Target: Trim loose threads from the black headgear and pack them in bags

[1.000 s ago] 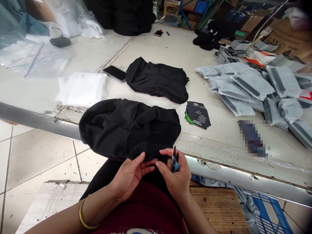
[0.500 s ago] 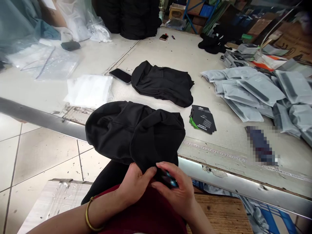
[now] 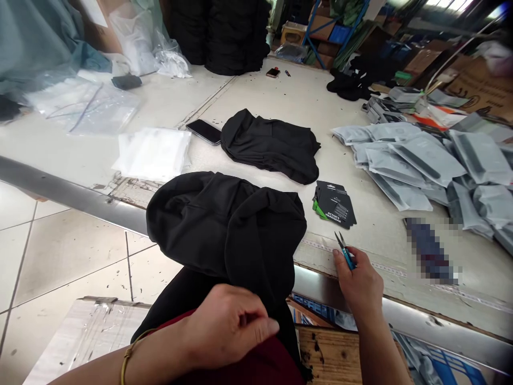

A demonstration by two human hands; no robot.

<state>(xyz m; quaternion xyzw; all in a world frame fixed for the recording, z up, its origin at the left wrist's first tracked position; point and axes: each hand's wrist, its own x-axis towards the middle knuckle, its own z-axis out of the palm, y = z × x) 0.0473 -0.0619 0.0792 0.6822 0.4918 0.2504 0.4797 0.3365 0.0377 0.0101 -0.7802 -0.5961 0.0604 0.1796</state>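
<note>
My right hand (image 3: 358, 278) is closed round small thread snips (image 3: 345, 254) with blue handles. Their blades point up and away, apart at the tips, above the table's front edge. In front of my lap, my left hand (image 3: 230, 323) is curled with thumb and fingers bent inward; whatever it may hold is hidden. Just beyond it, a soft black cloth headgear piece (image 3: 200, 224) lies over the table edge and hangs towards my lap. Farther back rests a flat stack of similar black cloth pieces (image 3: 272, 144). Black cards (image 3: 334, 206) printed "ACTOR'S HEADGEAR" lie right of the cloth.
White sheets or bags (image 3: 152, 152) and a phone (image 3: 204, 131) are to the left. Many filled frosted pouches (image 3: 404, 160) are heaped at the right, behind a pixelated object (image 3: 433, 251). A measuring tape (image 3: 388, 267) runs along the front edge. Tall black stacks (image 3: 236, 37) stand behind.
My right hand has moved right, away from the cloth, carrying the snips. My left hand has come off the cloth's near edge and curled lower. The view has shifted slightly.
</note>
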